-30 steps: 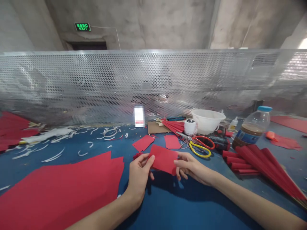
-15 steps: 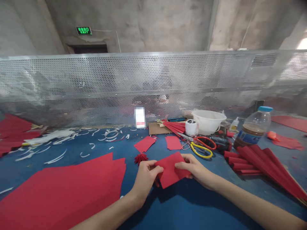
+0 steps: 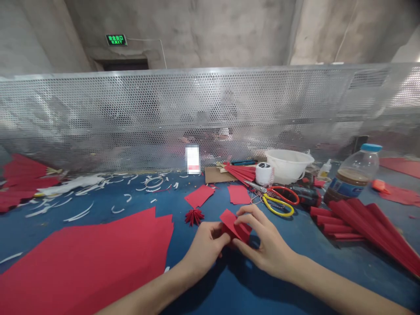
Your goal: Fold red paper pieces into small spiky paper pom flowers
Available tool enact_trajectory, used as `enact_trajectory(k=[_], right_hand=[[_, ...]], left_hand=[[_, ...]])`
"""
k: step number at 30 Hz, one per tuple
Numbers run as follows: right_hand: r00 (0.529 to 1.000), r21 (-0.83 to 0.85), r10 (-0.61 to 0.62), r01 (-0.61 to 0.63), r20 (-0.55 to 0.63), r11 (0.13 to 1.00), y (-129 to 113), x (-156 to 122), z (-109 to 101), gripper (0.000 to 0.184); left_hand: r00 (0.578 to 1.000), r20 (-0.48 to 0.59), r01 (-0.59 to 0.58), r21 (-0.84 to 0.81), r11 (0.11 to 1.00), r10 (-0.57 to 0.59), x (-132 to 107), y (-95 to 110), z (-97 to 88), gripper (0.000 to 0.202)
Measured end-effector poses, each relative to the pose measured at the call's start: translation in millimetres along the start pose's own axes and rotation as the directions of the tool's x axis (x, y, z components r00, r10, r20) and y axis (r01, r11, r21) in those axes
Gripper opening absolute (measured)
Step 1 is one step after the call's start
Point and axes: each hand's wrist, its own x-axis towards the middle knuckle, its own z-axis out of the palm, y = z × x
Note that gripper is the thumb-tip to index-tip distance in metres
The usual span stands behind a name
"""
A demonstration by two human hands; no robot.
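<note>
A small red paper sheet (image 3: pixel 233 224) is bent over between both hands, just above the blue table (image 3: pixel 131 205). My left hand (image 3: pixel 206 247) pinches its left edge with thumb and fingers closed. My right hand (image 3: pixel 262 240) curls over its right side, fingers pressing the fold down. A small pleated red paper rosette (image 3: pixel 194 216) lies just left of the hands. Two more small red squares, one (image 3: pixel 198 195) and another (image 3: pixel 239 194), lie beyond them.
A stack of large red sheets (image 3: pixel 85 258) fills the near left. Scissors (image 3: pixel 278 202), a thread spool (image 3: pixel 264 173), a white bowl (image 3: pixel 288 165) and a bottle (image 3: pixel 349 179) stand at the right, with folded red fans (image 3: pixel 367 223) beside. White paper trimmings (image 3: pixel 82 192) lie before a perforated metal screen (image 3: pixel 210 113).
The red sheet, held flat a second ago, has been lowered and folded over; my right hand moved on top of it and my left hand closed in on its edge.
</note>
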Motion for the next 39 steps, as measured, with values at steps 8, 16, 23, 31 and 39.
enact_trajectory(k=[8, 16, 23, 31, 39], right_hand=[[0.975, 0.344, 0.213, -0.222, 0.064, 0.912, 10, 6, 0, 0.009], [0.924, 0.488, 0.349, -0.379, 0.157, 0.786, 17, 5, 6, 0.029], [0.902, 0.550, 0.359, -0.430, 0.238, 0.716, 16, 10, 3, 0.031], [0.894, 0.579, 0.367, -0.446, 0.255, 0.683, 19, 11, 2, 0.029], [0.889, 0.601, 0.360, -0.457, 0.283, 0.656, 20, 10, 2, 0.032]], left_hand=[[1.000, 0.006, 0.028, -0.084, 0.996, -0.027, -1, 9, -1.0, 0.026], [0.996, -0.089, -0.008, -0.085, 0.996, 0.000, -2, 5, 0.2, 0.024], [0.998, -0.065, -0.024, -0.053, 0.998, 0.021, 0, 1, 0.6, 0.031], [0.999, -0.013, -0.032, -0.017, 0.999, 0.031, 0, 0, -0.4, 0.030], [0.968, -0.246, 0.025, -0.085, 0.996, -0.045, -1, 3, -1.0, 0.035]])
